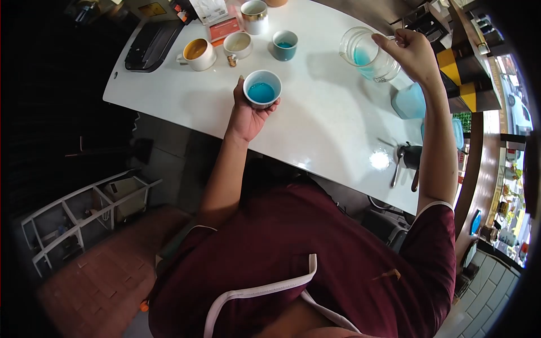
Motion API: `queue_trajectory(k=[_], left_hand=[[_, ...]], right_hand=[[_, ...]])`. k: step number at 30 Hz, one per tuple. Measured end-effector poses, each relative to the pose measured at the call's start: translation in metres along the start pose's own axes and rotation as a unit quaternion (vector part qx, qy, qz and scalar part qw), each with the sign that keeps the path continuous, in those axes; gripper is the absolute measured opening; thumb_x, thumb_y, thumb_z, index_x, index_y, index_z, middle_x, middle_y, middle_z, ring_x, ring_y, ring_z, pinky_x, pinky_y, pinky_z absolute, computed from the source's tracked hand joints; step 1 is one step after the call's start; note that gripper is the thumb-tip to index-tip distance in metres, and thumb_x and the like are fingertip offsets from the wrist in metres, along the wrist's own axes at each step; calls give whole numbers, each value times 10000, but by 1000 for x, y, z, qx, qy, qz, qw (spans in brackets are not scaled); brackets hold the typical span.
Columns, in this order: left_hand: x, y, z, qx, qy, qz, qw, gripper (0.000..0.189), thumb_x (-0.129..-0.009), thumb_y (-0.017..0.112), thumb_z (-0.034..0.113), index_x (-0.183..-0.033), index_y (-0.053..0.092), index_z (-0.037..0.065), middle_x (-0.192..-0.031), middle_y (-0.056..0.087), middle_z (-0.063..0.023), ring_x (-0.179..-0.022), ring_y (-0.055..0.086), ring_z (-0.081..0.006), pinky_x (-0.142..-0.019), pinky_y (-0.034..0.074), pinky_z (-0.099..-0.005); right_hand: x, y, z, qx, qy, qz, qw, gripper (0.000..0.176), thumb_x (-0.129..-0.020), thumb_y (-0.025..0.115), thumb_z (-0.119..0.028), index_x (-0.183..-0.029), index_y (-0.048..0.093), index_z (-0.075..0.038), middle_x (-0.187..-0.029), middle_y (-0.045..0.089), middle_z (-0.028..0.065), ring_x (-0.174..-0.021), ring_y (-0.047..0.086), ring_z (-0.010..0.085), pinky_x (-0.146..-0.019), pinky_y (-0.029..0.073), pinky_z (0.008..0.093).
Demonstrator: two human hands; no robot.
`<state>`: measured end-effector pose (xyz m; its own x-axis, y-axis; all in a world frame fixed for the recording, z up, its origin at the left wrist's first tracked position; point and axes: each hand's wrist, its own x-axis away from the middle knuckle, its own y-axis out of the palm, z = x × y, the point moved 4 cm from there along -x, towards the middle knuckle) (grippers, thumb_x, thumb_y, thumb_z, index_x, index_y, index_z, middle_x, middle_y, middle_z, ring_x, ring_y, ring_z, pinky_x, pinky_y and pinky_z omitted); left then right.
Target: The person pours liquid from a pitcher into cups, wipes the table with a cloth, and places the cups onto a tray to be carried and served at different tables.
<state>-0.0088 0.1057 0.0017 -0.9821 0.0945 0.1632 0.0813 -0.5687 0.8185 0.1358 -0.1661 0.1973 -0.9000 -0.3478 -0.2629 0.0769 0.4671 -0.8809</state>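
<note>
My left hand (252,117) is wrapped round a white cup (262,105) with blue liquid inside, held above the near part of the table. Off to the right, my right hand (413,55) grips a glass jug (389,72), which tilts and has a little light blue liquid in it. Between the two, farther back, stands a grey-green cup (284,53) that also has blue liquid in it. Left of that cup are a white mug (237,46) with a brown handle and another white mug (201,58) that is orange-brown inside.
The white table (327,124) curves across the view. At its back left lies a black tray-like device (151,48); a white and gold cup (255,21) stands at the back. A light blue container (409,101) and a spoon (396,169) are on the right. A wooden counter (479,163) runs beyond.
</note>
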Motion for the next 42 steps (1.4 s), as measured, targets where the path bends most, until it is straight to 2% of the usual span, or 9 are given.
queue_trajectory(k=[6,8,11,15,19,22,25,30,42], left_hand=[[-3,-33,45,41,-10,-56,998,583,-957,325,537,-1134,548,29,-1118,594,-175,-836,539,-262,-654,469,-282],[-8,-48,57,49,-22,-65,996,576,-957,325,535,-1136,549,36,-1129,589,-181,-838,533,-266,-658,465,-287],[-15,-63,72,31,-36,-64,997,562,-955,335,530,-1125,559,44,-1142,586,-183,-836,531,-261,-659,443,-290],[-25,-72,87,50,-61,-69,995,568,-950,336,536,-1128,556,44,-1139,588,-176,-825,527,-252,-655,443,-287],[-30,-83,93,32,-84,-70,993,578,-949,330,542,-1133,552,41,-1121,594,-160,-823,528,-244,-650,446,-283],[-32,-88,98,19,-87,-65,994,574,-954,320,535,-1132,551,40,-1108,597,-151,-822,531,-241,-646,448,-279],[-33,-86,104,21,-94,-53,994,574,-960,307,528,-1130,551,37,-1100,600,-145,-814,534,-236,-644,451,-275],[-35,-87,108,21,-96,-45,994,578,-965,291,522,-1128,551,32,-1090,604,-141,-808,540,-229,-640,455,-271],[-33,-93,108,27,-98,-54,993,588,-966,289,531,-1117,550,27,-1075,609,-142,-813,555,-240,-652,468,-281]], right_hand=[[-34,25,-21,28,2,32,999,568,-747,706,-489,-585,456,-6,-530,330,-18,-521,310,81,-477,284,273],[-45,34,-21,64,53,5,996,603,-694,702,-573,-671,624,24,-533,505,31,-507,495,106,-520,421,261],[-52,48,-37,113,84,18,990,619,-678,695,-594,-695,646,24,-539,541,52,-517,536,133,-535,438,270],[-61,65,-63,192,80,3,978,624,-661,675,-628,-625,586,-11,-524,537,90,-503,547,210,-548,457,330],[-68,78,-84,239,73,-21,968,603,-648,673,-632,-616,593,-35,-529,564,83,-506,575,199,-546,476,318],[-76,90,-87,235,28,8,972,614,-653,686,-607,-575,528,-19,-498,495,78,-462,490,176,-501,417,315],[-81,95,-95,247,0,20,969,598,-655,673,-612,-574,532,-36,-506,519,80,-466,528,198,-503,439,317],[-90,103,-111,321,27,-51,945,576,-664,652,-626,-579,534,-69,-511,527,57,-485,548,198,-515,454,327],[-92,106,-128,340,-29,-32,940,532,-669,673,-583,-588,557,-69,-526,552,55,-497,575,205,-549,492,357]])
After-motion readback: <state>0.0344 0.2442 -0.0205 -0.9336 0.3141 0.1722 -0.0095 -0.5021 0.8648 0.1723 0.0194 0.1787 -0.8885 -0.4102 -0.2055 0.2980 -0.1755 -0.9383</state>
